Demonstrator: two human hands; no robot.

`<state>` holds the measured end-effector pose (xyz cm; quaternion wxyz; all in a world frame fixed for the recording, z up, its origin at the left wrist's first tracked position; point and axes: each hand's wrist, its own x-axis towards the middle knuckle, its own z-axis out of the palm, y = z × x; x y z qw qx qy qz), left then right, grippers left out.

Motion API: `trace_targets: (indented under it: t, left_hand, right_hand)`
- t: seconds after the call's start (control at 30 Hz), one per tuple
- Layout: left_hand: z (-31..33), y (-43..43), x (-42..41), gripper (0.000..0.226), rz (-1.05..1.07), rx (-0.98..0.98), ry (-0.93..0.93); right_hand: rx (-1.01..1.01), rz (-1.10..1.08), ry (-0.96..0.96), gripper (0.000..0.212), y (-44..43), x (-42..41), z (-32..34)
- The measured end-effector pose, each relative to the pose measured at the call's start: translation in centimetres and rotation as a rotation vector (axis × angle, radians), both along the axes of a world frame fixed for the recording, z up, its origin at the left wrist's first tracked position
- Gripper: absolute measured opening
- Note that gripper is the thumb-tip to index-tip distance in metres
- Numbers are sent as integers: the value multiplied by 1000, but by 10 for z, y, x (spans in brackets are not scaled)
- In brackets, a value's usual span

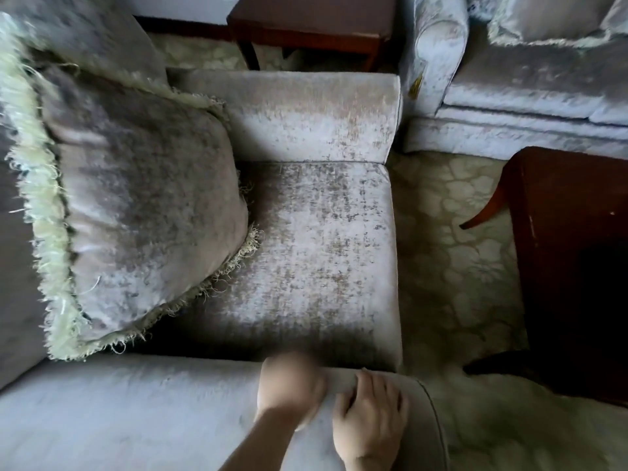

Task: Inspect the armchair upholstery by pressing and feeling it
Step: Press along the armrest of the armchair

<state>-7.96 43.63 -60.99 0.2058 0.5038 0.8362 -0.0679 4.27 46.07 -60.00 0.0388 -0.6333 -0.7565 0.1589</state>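
Left hand (292, 390) motion-blurred, grip unreadable, right hand (370, 414) loosely bent on armchair armrest (136, 419)

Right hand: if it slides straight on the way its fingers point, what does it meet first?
The right hand rests on the near armrest, fingers pointing toward the seat. Going on, it would probably meet the seat cushion first, right past the armrest; depth there is unclear.

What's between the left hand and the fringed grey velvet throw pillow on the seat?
Only bare upholstery, in the head view: the grey armrest under the left hand, then a shadowed strip of mottled grey seat cushion.
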Motion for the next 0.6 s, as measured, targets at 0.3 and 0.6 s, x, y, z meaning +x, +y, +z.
trace_targets:
  t: [0.3, 0.6]
  left_hand:
    - [21, -26, -15, 40, -4, -9, -125]
    - [192, -78, -300, 66, 21, 49, 547]
  right_hand:
    - [12, 35, -75, 42, -6, 3, 4]
    - [-207, 231, -120, 45, -53, -228, 100]
